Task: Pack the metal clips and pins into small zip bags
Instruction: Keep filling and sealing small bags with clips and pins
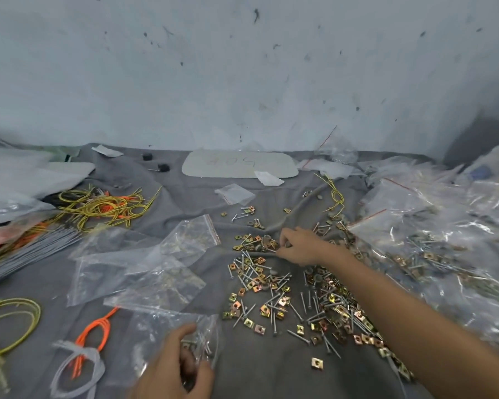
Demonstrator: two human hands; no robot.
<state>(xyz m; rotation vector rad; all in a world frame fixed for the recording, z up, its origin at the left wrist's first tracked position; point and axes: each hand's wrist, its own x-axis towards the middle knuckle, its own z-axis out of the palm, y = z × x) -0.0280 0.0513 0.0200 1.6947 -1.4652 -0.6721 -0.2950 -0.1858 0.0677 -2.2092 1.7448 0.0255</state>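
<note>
Picking step: right hand pinches clips far in pile; left hand grips part-filled bag near. Next: drop them into bag mouth.

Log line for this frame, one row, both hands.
phase: filling bag | left hand: holds small zip bag, pins inside | right hand: reaching into pile of clips and pins, grasp unclear
</note>
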